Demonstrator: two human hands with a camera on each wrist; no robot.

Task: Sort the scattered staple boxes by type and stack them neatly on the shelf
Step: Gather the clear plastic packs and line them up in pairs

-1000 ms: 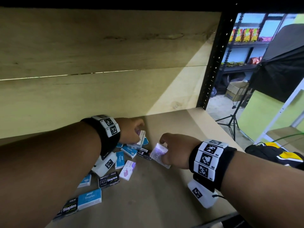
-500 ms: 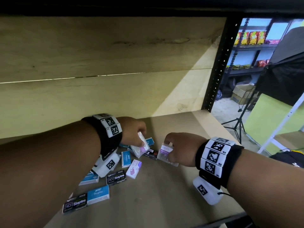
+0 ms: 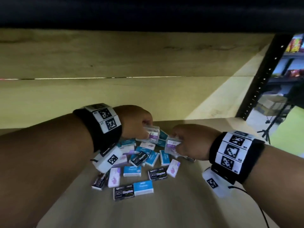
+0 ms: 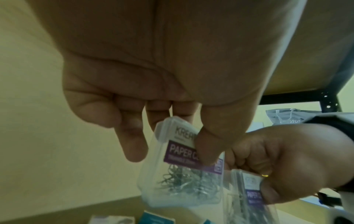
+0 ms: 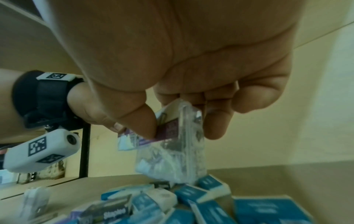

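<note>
The left hand (image 3: 137, 122) pinches a clear paper-clip box (image 3: 152, 134) between thumb and fingers, and the right hand (image 3: 191, 142) grips a second clear paper-clip box (image 3: 171, 145) just beside it, both hands raised above the shelf (image 3: 164, 211). Below them, blue, black and pink-white staple boxes (image 3: 138, 163) lie scattered on that shelf.

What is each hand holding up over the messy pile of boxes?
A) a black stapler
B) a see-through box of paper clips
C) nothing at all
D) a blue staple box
B: the left hand pinches a clear plastic paper clip box with a purple label and metal clips showing inside, and the right hand holds a second clear paper clip box just like it.
</note>
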